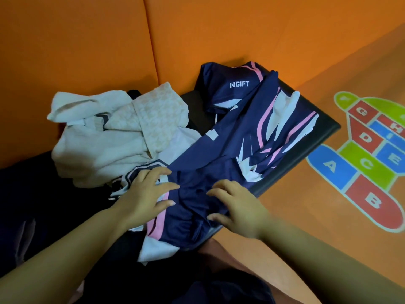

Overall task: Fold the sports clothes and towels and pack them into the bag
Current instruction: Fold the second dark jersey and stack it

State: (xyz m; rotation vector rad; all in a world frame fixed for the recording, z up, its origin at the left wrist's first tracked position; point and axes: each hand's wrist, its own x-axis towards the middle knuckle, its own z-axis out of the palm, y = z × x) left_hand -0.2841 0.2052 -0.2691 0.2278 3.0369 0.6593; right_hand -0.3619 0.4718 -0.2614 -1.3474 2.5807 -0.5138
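I see jersey (252,132) sprawled across table (195,106), near centre to far right. Navy, pink stripes, white slashes, NGIFT lettering at far end; creased, unfolded. Left hand (146,194) spread flat on its near-left edge. Right hand (236,207) fingers splayed, pressing near end. Towels (105,137) heaped left.

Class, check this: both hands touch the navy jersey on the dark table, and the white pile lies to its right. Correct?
No. In the head view the white pile lies to the left of the navy jersey. The left hand and right hand do touch it on the dark table.
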